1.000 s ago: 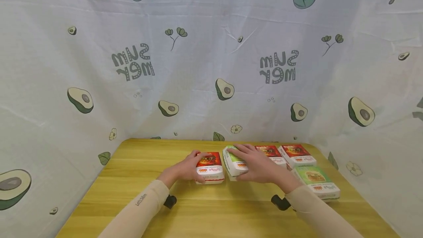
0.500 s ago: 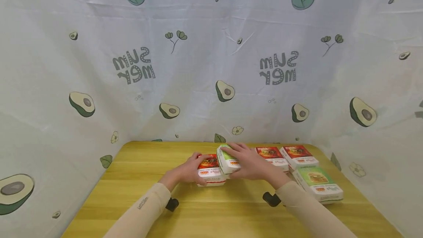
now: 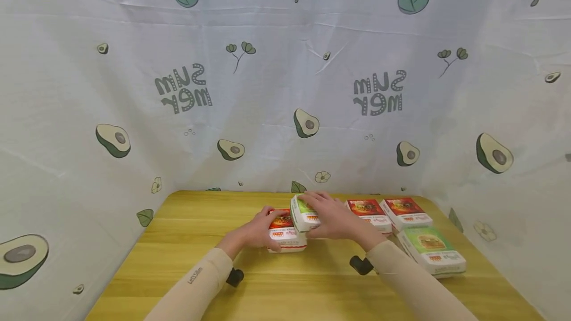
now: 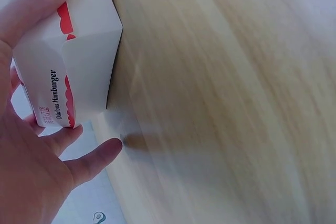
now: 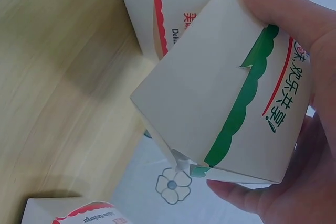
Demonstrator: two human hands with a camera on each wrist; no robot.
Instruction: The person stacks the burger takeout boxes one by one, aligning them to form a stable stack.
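Gripping a red box (image 3: 287, 238) on the table (image 3: 294, 291), the left hand (image 3: 253, 232) spans it between thumb and fingers. The right hand (image 3: 333, 219) holds a green box (image 3: 302, 218) tilted above the table, hiding the red box's right edge; whether these two touch cannot be told. To the right lie a second red box (image 3: 367, 208), partly behind the right hand, a third red box (image 3: 405, 207) and, nearer the person, another green box (image 3: 430, 247). All five are closed, contents hidden. A printed curtain (image 3: 267, 24) hangs behind.
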